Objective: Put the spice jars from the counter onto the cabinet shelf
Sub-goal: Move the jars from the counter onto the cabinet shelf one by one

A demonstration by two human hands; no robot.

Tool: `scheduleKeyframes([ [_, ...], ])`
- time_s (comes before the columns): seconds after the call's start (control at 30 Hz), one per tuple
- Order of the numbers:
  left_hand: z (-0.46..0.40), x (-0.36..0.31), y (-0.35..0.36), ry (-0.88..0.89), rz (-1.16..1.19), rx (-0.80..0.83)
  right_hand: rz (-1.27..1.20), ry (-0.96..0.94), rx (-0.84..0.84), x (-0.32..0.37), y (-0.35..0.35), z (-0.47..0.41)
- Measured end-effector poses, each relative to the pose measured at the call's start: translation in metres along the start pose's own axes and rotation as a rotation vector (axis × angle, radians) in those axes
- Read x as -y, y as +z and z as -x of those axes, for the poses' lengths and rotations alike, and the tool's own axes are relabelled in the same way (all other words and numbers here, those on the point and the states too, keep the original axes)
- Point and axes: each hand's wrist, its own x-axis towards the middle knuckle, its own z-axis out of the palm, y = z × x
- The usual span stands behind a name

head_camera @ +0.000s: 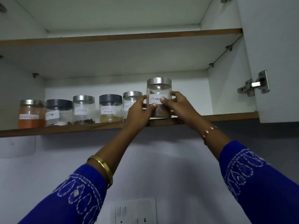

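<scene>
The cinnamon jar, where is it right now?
In the head view, the cinnamon jar sits at the right end of the row on the lower shelf, beside the black-labelled jar, held by the left hand and right hand.

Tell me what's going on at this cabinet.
A person is setting a clear jar with a steel lid onto the lower cabinet shelf. Both the left hand and the right hand grip it at its label, at the right end of a row. Five labelled spice jars already stand on the shelf to its left. The cabinet door is open.
</scene>
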Motion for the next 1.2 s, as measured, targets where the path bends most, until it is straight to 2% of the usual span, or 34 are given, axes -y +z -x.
scheduleKeyframes([
  [0.13,-0.011,0.006,0.007,-0.003,-0.128,-0.023,0.173,0.059,0.076,-0.006,-0.005,-0.014],
  [0.27,-0.024,0.009,0.012,-0.153,-0.226,0.035,0.301,0.153,0.046,-0.008,0.000,-0.031],
  [0.43,-0.035,0.008,0.011,-0.241,-0.435,0.271,0.614,0.176,-0.015,-0.013,0.011,-0.041],
  [0.53,-0.040,0.005,0.008,-0.282,-0.500,0.402,0.747,0.211,0.056,-0.010,0.013,-0.043],
  [0.63,-0.044,0.003,0.005,-0.319,-0.480,0.449,0.819,0.250,0.098,-0.009,0.013,-0.043],
  [0.8,-0.040,0.006,0.015,-0.301,-0.504,0.391,0.726,0.186,-0.104,-0.019,0.024,-0.038],
  [0.93,-0.029,0.011,0.019,-0.238,-0.578,0.186,0.731,0.039,-0.283,-0.018,0.024,-0.019],
  [1.03,-0.006,0.010,0.018,-0.071,-0.734,0.058,0.858,-0.044,-0.302,-0.018,0.026,0.002],
  [1.1,0.014,0.014,0.020,0.076,-0.807,-0.024,0.956,-0.177,-0.361,-0.023,0.031,0.020],
  [1.17,0.033,0.019,0.018,0.091,-0.771,-0.062,0.964,-0.318,-0.420,-0.029,0.032,0.035],
  [1.2,0.041,0.022,0.016,0.069,-0.741,-0.047,0.981,-0.300,-0.362,-0.032,0.032,0.041],
])
